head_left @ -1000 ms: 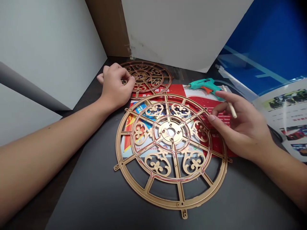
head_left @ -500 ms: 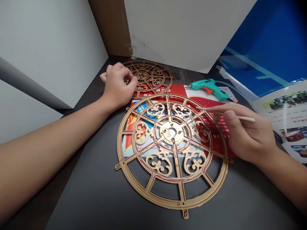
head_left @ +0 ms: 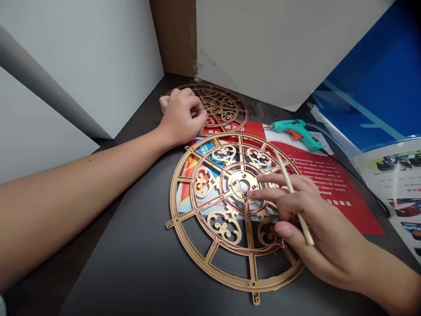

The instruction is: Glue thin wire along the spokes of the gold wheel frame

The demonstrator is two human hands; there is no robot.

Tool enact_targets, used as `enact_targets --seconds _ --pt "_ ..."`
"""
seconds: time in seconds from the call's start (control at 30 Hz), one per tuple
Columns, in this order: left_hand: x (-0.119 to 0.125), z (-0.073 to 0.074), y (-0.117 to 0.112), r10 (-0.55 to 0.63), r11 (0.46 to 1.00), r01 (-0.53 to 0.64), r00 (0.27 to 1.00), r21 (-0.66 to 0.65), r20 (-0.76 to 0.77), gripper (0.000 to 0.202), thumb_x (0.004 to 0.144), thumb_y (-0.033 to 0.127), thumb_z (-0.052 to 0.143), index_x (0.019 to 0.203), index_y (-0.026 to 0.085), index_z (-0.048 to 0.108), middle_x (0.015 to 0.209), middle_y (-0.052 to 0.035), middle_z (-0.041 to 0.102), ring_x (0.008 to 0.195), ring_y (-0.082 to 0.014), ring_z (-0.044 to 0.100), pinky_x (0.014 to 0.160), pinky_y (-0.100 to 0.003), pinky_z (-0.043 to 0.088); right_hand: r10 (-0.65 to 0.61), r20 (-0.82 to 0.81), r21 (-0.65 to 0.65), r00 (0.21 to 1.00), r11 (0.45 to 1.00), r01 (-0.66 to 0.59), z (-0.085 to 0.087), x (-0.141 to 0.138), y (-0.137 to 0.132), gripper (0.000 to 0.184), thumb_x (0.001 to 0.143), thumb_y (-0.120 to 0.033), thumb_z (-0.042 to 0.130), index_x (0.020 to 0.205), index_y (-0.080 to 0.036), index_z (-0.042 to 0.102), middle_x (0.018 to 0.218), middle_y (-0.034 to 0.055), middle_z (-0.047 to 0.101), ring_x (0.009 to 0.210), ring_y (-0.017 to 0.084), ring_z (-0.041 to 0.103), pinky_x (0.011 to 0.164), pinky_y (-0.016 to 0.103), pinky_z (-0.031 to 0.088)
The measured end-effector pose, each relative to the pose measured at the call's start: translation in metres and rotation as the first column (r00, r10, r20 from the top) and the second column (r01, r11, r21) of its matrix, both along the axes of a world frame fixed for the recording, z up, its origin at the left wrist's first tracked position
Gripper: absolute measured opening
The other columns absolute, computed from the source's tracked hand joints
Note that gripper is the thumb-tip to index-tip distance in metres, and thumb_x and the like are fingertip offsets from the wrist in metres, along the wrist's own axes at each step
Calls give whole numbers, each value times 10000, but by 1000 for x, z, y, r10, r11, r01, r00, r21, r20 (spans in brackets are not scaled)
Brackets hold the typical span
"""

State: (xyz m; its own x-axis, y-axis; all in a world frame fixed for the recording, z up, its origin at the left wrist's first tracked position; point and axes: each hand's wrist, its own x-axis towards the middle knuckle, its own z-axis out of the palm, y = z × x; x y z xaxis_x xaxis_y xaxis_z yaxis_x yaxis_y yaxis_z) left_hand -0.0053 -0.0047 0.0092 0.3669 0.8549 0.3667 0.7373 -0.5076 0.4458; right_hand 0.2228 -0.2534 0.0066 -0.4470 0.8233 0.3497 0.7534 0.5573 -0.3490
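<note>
The nearer gold wheel frame [head_left: 234,181] lies on the grey sheet [head_left: 131,245], its twelve o'clock half over a printed red sheet [head_left: 355,215]. Scrollwork fills its inner ring, and red and white wires [head_left: 235,249] run along that ring and the spokes. The right hand [head_left: 320,228] covers the frame's three-to-five o'clock side, its fingers grasping a pale stick [head_left: 285,173] that slants toward eleven o'clock. Two of these fingertips reach over the hub; whether they touch it cannot be told. Toward eleven o'clock from the nearer frame, the farther wheel frame [head_left: 212,105] lies on the dark counter [head_left: 141,113]. The left hand [head_left: 182,116] is at its eight o'clock side, with curled fingers and the thumb close to the index finger; it cannot be told whether they pinch anything. Toward one o'clock, a teal glue gun [head_left: 302,133] with an orange trigger lies on the red sheet, nozzle toward nine o'clock, its black cable [head_left: 357,177] trailing toward four. White panels [head_left: 256,48] stand at ten and twelve o'clock, a blue surface [head_left: 378,66] shows at two, and a page with pictures [head_left: 404,175] lies at three.
</note>
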Motion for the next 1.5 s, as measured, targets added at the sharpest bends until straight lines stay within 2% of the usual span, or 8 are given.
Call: enact_targets --seconds 0.07,0.2,0.37,0.5,0.67,0.97,1.17,1.5 --pt "1 5 -1 -73 997 73 997 -10 -32 280 932 426 530 740 244 624 1035 -70 745 1137 -295 656 1135 -539 387 0 1 -11 1000 1000 0 -2 -5 -1 199 1035 -223 624 1037 -295 439 1353 59 805 1413 366 657 1064 609 501" --pt "8 22 -11 -283 959 263 918 -107 -276 303 884 489 522 770 244 661 863 -79 709 888 -293 677 853 -460 487 21 29 -38 999 999 -20 -5 -15 -2 228 1034 -207 635 1046 -281 419 1409 67 782 1443 367 628 1076 595 470" --pt "16 32 -27 -198 977 119 805 -174 -559 441 899 641 532 1014 255 713 875 -95 686 913 -365 711 867 -491 539 61 58 -66 996 996 -58 -2 -23 -2 196 1048 -335 647 1081 -271 464 1540 85 710 1535 416 541 1142 647 433" --pt "20 30 -34 -134 987 61 827 -150 -546 423 890 603 599 1084 258 747 927 -99 715 1061 -399 731 1021 -528 543 71 62 -124 996 990 -63 -6 -25 0 249 1080 -455 613 1232 -274 536 1619 55 653 1591 435 460 1208 705 377" --pt "22 31 -36 -96 990 25 835 -137 -541 512 899 586 557 1224 230 729 1034 -143 759 1097 -441 747 983 -546 575 59 65 -161 996 986 -48 -11 -25 3 501 1095 -573 574 1493 -286 471 1647 49 627 1624 441 403 1243 737 317" --pt "25 36 -42 -112 988 34 828 -151 -550 516 945 526 437 1202 216 760 1164 -162 819 1138 -427 766 952 -518 599 70 134 -150 989 987 -50 -9 -26 5 288 1131 -566 524 1143 -278 523 1648 13 626 1592 380 448 1236 648 283" --pt "24 38 -46 -101 990 34 854 -138 -510 477 951 490 432 1164 235 774 1126 -143 826 1122 -402 767 946 -508 597 80 74 -75 994 994 -75 -11 -27 3 193 1128 -440 567 1117 -272 471 1624 22 642 1557 356 469 1213 576 284" --pt "25 36 -47 -135 988 81 867 -131 -479 467 972 467 398 1154 221 752 1087 -153 818 1090 -412 769 949 -528 582 51 22 -155 998 987 -47 -7 -31 5 302 1115 -540 590 1094 -279 440 1507 -28 690 1359 299 509 1116 474 251"
